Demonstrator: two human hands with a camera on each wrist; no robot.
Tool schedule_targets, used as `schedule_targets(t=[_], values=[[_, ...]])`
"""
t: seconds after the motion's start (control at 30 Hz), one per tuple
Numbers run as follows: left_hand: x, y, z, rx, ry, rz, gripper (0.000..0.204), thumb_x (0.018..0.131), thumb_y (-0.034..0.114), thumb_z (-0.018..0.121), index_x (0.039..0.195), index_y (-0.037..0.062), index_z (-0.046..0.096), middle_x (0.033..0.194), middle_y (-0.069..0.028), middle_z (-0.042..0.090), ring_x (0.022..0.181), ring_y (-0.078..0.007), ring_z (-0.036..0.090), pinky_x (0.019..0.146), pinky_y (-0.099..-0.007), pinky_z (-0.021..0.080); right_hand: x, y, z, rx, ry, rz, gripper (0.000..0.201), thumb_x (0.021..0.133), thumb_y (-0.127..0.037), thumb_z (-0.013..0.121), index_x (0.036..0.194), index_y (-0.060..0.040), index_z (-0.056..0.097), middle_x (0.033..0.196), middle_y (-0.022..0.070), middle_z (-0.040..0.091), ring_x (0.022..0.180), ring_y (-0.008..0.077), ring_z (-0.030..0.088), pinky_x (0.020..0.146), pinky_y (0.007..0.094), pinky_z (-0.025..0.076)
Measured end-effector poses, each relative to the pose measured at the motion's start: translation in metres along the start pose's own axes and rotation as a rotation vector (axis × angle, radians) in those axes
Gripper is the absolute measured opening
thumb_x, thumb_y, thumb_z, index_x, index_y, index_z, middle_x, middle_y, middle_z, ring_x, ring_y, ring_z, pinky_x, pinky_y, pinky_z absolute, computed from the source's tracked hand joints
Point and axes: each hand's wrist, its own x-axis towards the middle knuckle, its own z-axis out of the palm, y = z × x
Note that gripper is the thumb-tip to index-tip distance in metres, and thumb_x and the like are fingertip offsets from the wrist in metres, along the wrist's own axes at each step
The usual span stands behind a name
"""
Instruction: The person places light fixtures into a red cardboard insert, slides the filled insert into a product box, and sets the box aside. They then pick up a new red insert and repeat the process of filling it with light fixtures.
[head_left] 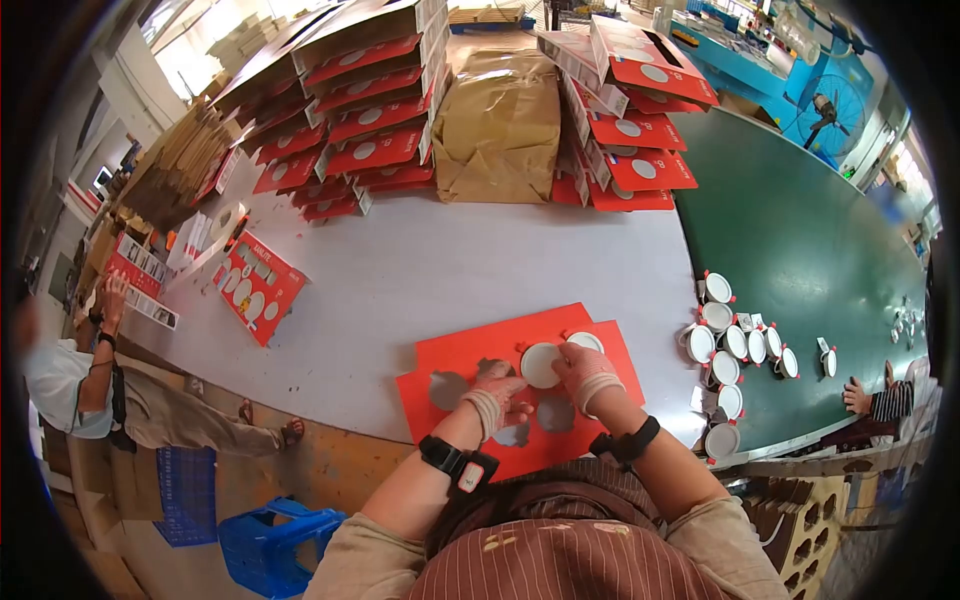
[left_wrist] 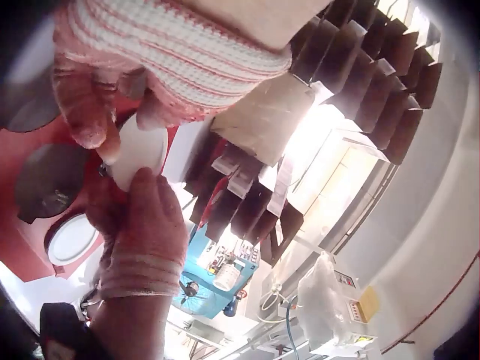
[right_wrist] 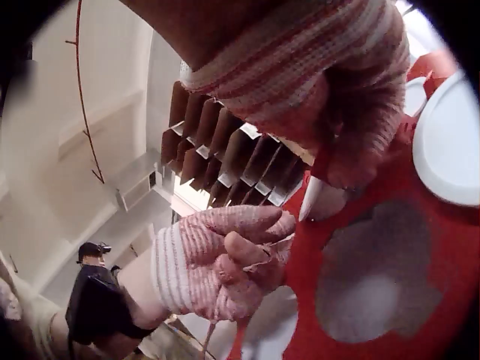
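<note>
A red sheet with round cut-outs lies at the table's near edge. My right hand pinches a white round disc by its edge over the sheet. Left of it, my left hand has loosely bent fingers, with fingertips close to the disc's rim; contact is hard to tell. Another white round piece sits in the sheet's upper right part. Both hands wear striped fingerless gloves.
White round fittings stand grouped on the right, beside a green surface. Stacked red-and-white boxes and a brown paper package line the back. A printed red card lies left. Other people are at both sides.
</note>
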Motion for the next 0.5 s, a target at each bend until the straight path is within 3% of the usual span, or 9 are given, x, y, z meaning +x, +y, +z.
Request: schedule_targets(t=[0.07, 0.1, 0.17, 0.3, 0.33, 0.37, 0.5], values=[[0.007, -0.009, 0.005, 0.009, 0.059, 0.028, 0.035, 0.086, 0.012, 0.054, 0.115, 0.0191, 0.036, 0.077, -0.0057, 0.053, 0.052, -0.0187, 0.060, 0.037, -0.0293, 0.049, 0.003, -0.005, -0.001, 0.383, -0.157, 0.279, 0.027, 0.086, -0.020, 0.054, 0.108, -0.0051, 0.057, 0.082, 0.0182, 0.062, 0.061, 0.0283, 0.061, 0.058, 0.0378, 0.049], [0.010, -0.012, 0.008, 0.019, 0.117, 0.054, 0.029, 0.087, 0.013, 0.054, 0.110, 0.0183, 0.037, 0.073, -0.0050, 0.052, 0.051, -0.0188, 0.060, 0.036, -0.0300, 0.048, 0.005, -0.004, 0.001, 0.383, -0.157, 0.276, 0.027, 0.086, -0.020, 0.054, 0.108, -0.0051, 0.057, 0.082, 0.0182, 0.062, 0.061, 0.0283, 0.061, 0.058, 0.0378, 0.049], [0.017, -0.014, 0.010, 0.113, 0.167, 0.069, 0.034, 0.086, 0.013, 0.054, 0.115, 0.0192, 0.037, 0.071, -0.0050, 0.052, 0.051, -0.0176, 0.059, 0.036, -0.0296, 0.047, 0.010, 0.000, 0.008, 0.129, -0.159, 0.204, 0.028, 0.086, -0.020, 0.052, 0.110, -0.0062, 0.053, 0.085, 0.0216, 0.063, 0.070, 0.0352, 0.063, 0.062, 0.0429, 0.050], [0.014, -0.016, 0.017, 0.350, 0.305, 0.130, 0.040, 0.085, 0.013, 0.054, 0.121, 0.0151, 0.036, 0.066, -0.0058, 0.050, 0.049, -0.0148, 0.057, 0.035, -0.0275, 0.043, 0.007, -0.011, 0.001, 0.027, -0.115, 0.195, 0.032, 0.087, -0.018, 0.049, 0.117, -0.0078, 0.046, 0.089, 0.0238, 0.062, 0.078, 0.0380, 0.063, 0.066, 0.0473, 0.049], [0.013, -0.016, 0.020, 0.353, 0.305, 0.127, 0.040, 0.085, 0.013, 0.054, 0.121, 0.0151, 0.036, 0.066, -0.0058, 0.050, 0.049, -0.0148, 0.057, 0.035, -0.0275, 0.043, 0.006, -0.015, -0.002, -0.115, -0.179, 0.175, 0.033, 0.087, -0.018, 0.049, 0.117, -0.0070, 0.044, 0.091, 0.0239, 0.062, 0.081, 0.0378, 0.063, 0.066, 0.0474, 0.049], [0.013, -0.015, 0.023, 0.360, 0.328, 0.137, 0.033, 0.084, 0.012, 0.054, 0.113, 0.0128, 0.038, 0.065, -0.0057, 0.050, 0.048, -0.0146, 0.055, 0.035, -0.0275, 0.042, 0.006, -0.018, -0.003, -0.256, -0.242, 0.155, 0.033, 0.087, -0.018, 0.048, 0.118, -0.0063, 0.042, 0.093, 0.0241, 0.062, 0.083, 0.0377, 0.063, 0.067, 0.0475, 0.049], [0.025, -0.022, 0.013, 0.373, 0.269, 0.208, 0.019, 0.082, 0.011, 0.054, 0.094, 0.0109, 0.039, 0.064, -0.0046, 0.049, 0.044, -0.0150, 0.049, 0.034, -0.0286, 0.040, -0.002, -0.024, -0.004, -0.250, -0.208, 0.068, 0.030, 0.087, -0.019, 0.047, 0.112, -0.0031, 0.044, 0.096, 0.0227, 0.063, 0.087, 0.0392, 0.063, 0.070, 0.0477, 0.051]])
